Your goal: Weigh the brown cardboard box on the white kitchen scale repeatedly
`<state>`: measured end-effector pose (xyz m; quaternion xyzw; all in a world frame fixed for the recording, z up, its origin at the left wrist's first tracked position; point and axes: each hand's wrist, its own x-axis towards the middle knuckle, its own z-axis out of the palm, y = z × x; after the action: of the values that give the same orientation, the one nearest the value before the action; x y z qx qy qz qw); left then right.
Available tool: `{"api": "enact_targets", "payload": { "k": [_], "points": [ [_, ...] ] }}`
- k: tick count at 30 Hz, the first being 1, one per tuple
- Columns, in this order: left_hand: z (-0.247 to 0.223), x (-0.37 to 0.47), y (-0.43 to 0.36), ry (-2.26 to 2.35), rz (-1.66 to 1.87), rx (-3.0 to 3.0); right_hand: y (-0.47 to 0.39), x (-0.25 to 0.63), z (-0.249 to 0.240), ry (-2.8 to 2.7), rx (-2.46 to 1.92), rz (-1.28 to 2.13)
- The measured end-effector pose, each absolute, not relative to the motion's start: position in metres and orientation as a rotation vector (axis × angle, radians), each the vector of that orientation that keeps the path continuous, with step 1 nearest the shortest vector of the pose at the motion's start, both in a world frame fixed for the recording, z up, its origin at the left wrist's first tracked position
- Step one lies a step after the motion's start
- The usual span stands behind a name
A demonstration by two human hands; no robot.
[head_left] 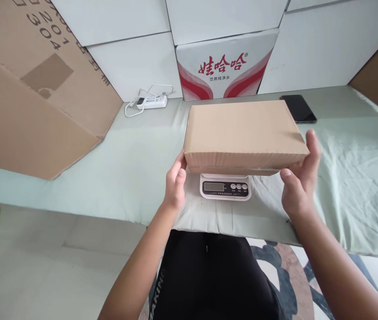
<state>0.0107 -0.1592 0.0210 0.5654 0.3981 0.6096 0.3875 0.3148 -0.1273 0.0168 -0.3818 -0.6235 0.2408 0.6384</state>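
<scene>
A closed brown cardboard box (242, 129) is over a small white digital kitchen scale (225, 187), hiding the scale's weighing plate. Whether the box rests on the plate or is held just above it, I cannot tell. My left hand (175, 184) grips the box's left end near its front corner, fingers partly hidden behind it. At the right end, my right hand (300, 182) holds the front corner, with the thumb low in front and a finger up along the side. The scale's display and round buttons show in front of the box; the display looks blank.
Behind the box stands a white-and-red water carton (225, 66) among white boxes. A black phone (299, 109) lies at back right, a white device with a cable (152, 102) at back left. A large cardboard carton (35, 111) fills the left, on a pale green cloth (135, 164).
</scene>
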Motion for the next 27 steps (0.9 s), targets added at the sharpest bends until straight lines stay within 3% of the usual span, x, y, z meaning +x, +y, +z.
{"api": "enact_targets", "payload": {
  "k": [5,11,19,27],
  "points": [
    [0.034,0.008,-0.143,0.997,1.535,1.493,-0.121,0.312,0.035,-1.470,-0.822,0.619],
    [0.050,0.002,-0.053,0.947,1.592,1.519,-0.052,0.296,0.072,-1.634,-0.619,0.445],
    [-0.008,0.002,0.006,1.009,1.509,1.383,0.006,0.285,0.016,-1.480,-0.966,0.645],
    [-0.006,-0.001,0.006,1.045,1.490,1.402,-0.005,0.284,0.020,-1.489,-1.127,0.651]
  ]
}}
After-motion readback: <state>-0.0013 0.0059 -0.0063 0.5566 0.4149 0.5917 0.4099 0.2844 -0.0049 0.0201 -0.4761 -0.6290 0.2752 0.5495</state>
